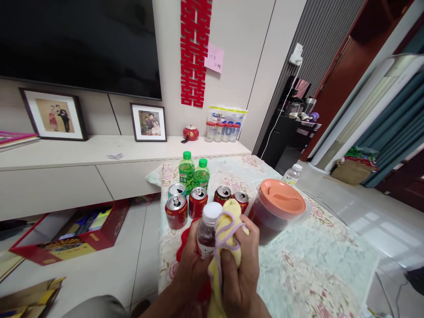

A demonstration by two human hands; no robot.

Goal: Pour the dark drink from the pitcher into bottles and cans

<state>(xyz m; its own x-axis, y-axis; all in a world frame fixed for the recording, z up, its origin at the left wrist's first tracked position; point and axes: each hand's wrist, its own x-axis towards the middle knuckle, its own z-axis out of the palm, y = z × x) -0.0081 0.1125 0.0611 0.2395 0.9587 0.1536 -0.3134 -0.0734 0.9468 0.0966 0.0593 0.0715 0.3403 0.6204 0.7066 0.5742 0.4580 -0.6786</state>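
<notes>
at the lower centre of the frame, the left hand (191, 261) is wrapped around a bottle (206, 234) with a white cap and dark contents, gripping it upright above the table (318, 260). the right hand (247, 254) clutches a yellow cloth (228, 236) with purple edging, bunched against the bottle's right side; its end hangs to the bottom edge. a red object (184, 243), mostly hidden by the left hand, shows just to its left. near the middle of the frame, opened drink cans (176, 213) stand behind the bottle, and two green bottles (187, 172) with green caps stand behind the cans. right of the cloth is a pitcher (265, 221) of dark liquid with an orange lid (283, 197), and beyond it, at centre right, a clear bottle (292, 175) with a white cap. a low cabinet (115, 174) runs along the wall at left.
</notes>
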